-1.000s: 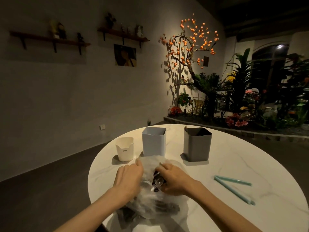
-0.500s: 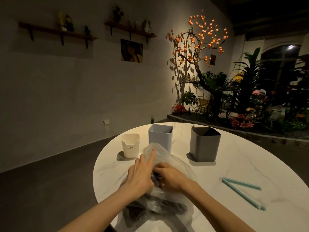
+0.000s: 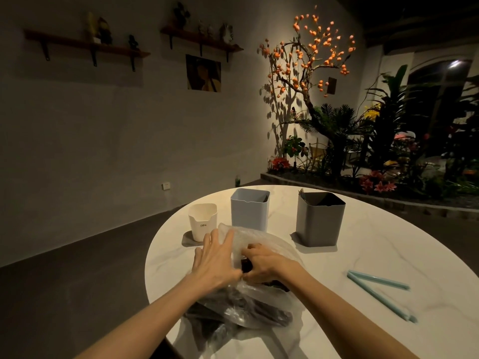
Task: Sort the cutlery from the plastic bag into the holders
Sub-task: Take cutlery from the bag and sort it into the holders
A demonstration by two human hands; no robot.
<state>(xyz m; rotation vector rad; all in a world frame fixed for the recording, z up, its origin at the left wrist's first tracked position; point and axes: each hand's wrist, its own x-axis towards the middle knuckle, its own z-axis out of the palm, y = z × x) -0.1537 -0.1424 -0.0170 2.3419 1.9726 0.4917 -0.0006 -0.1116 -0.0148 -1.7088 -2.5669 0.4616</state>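
Observation:
A clear plastic bag (image 3: pixel 261 301) with dark cutlery (image 3: pixel 259 310) inside lies on the white round table (image 3: pixel 363 255) in front of me. My left hand (image 3: pixel 213 257) rests on the bag's left side with fingers spread and straight. My right hand (image 3: pixel 264 263) reaches into the bag's mouth, fingers curled round a dark piece (image 3: pixel 246 265); what kind of piece it is stays hidden. Three holders stand behind the bag: a small cream one (image 3: pixel 202 221), a light blue-grey one (image 3: pixel 250 208) and a dark grey one (image 3: pixel 320 218).
Two pale teal sticks (image 3: pixel 378 288) lie in a V on the table at the right. The table edge curves close on the left. A planter bed with a lit orange-fruited tree (image 3: pixel 308 73) is beyond the table.
The view has shifted left and closer. My left hand spread flatter over the bag. My right hand has gone deeper into the bag's mouth.

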